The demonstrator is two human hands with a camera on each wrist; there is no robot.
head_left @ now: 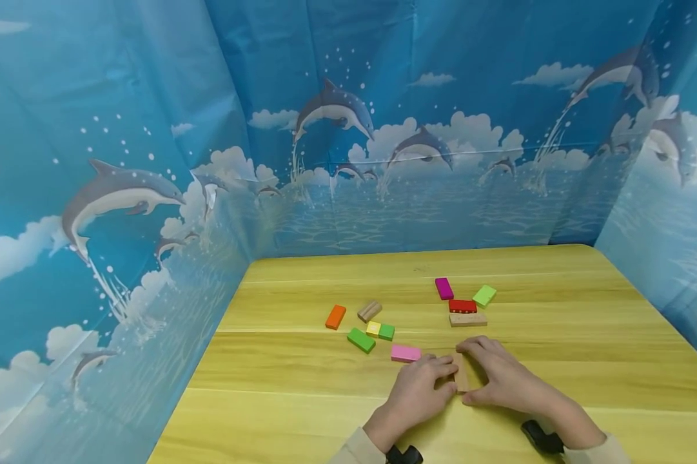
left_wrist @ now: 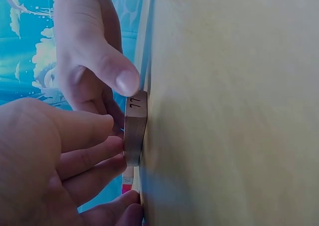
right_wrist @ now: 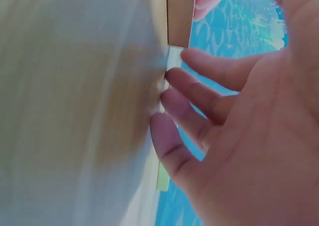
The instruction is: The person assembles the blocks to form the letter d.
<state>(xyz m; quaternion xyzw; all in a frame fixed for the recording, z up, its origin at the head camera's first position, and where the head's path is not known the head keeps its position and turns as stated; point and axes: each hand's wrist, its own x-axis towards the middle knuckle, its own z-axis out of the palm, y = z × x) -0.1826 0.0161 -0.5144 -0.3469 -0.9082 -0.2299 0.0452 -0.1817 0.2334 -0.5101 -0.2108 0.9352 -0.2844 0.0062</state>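
Observation:
A plain wooden domino-like block (head_left: 461,374) lies on the table between the two hands. One end face, marked 77, shows in the left wrist view (left_wrist: 135,104). My left hand (head_left: 422,388) is at its left side, with fingertips (left_wrist: 117,145) right at that side and the thumb slightly bent. My right hand (head_left: 503,380) arches at the right, fingers spread, its thumb at the block's near corner. In the right wrist view the loosely bent right fingers (right_wrist: 172,131) stand beyond the block's end (right_wrist: 180,16). A pink block (head_left: 405,353) lies just past the left hand.
Orange (head_left: 336,317), green (head_left: 361,340) and wooden (head_left: 370,311) blocks lie left of centre, with a yellow-and-green one (head_left: 380,330). Farther right are magenta (head_left: 443,288), lime (head_left: 484,296), red (head_left: 462,306) and long wooden (head_left: 467,319) blocks. A dolphin-print curtain (head_left: 412,212) stands behind the table.

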